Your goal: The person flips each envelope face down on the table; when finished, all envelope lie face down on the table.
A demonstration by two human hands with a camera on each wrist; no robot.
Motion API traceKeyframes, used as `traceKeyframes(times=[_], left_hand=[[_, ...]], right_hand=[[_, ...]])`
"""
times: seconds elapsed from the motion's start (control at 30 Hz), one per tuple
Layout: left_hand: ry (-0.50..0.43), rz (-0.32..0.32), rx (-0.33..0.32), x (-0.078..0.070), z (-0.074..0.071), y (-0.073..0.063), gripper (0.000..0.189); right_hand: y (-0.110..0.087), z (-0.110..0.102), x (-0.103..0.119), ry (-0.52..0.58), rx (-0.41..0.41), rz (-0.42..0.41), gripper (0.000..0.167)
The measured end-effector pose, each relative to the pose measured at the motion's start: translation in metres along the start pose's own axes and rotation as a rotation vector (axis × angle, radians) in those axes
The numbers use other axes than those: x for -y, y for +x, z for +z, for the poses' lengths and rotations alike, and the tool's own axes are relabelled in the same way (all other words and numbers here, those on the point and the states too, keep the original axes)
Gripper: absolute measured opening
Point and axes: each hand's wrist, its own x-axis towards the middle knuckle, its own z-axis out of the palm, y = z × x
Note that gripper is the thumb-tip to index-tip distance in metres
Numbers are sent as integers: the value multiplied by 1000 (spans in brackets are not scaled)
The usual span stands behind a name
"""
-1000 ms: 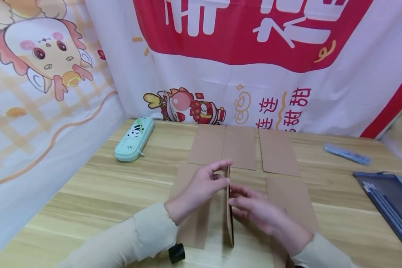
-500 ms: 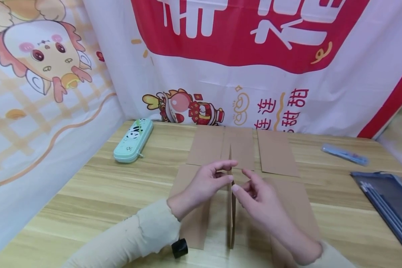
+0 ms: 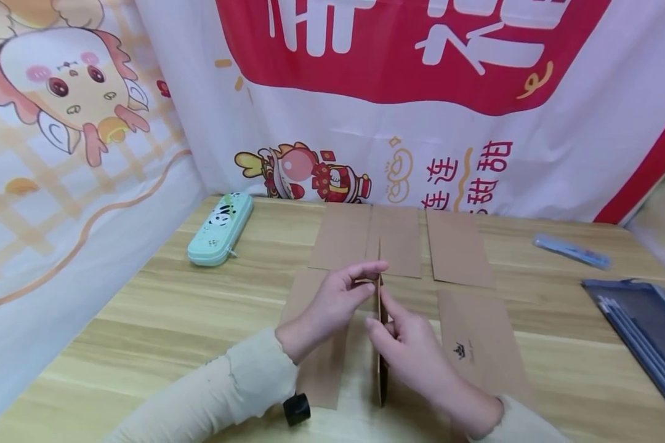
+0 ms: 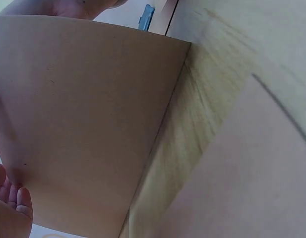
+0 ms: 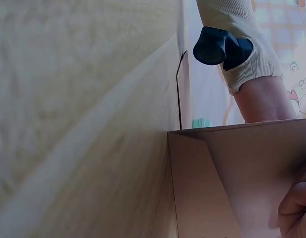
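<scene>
A flat brown kraft-paper piece stands on edge on the table, seen nearly edge-on in the head view. Its broad left face fills much of the left wrist view. The right wrist view shows a slanted fold or flap low on the opposite face. My left hand holds its upper far part between thumb and bent fingers. My right hand pinches it closer to me, with the thumb over the top edge and the index finger along the right side. The other right fingers are partly hidden.
Several similar brown pieces lie flat around the hands: one at left, one at right with a printed crown, others at the back. A mint panda pencil case, a pale-blue item and a dark mesh pouch lie farther out.
The right hand rises from the right face to the upper edge, its thumb crossing over. The piece's sheets show parted half a second ago and closer together now. The left hand stays nearly in place.
</scene>
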Motion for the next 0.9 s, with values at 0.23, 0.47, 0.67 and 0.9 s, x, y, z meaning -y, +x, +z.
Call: traceKeyframes(times=[0.23,0.47,0.67,0.9], left_hand=[[-55,-7,16,2,-4,1,38],[-91,3,71,3,-1,3,39],[-159,13,95,3,5,6,41],[-183,31,-6,-8,4,0,40]], right_hand=[[3,-3,4,37,32,-2,56],[4,-15,6,22,81,7,56],[2,-29,3,-11,27,-64,52],[2,-46,-2,48,-38,-47,47]])
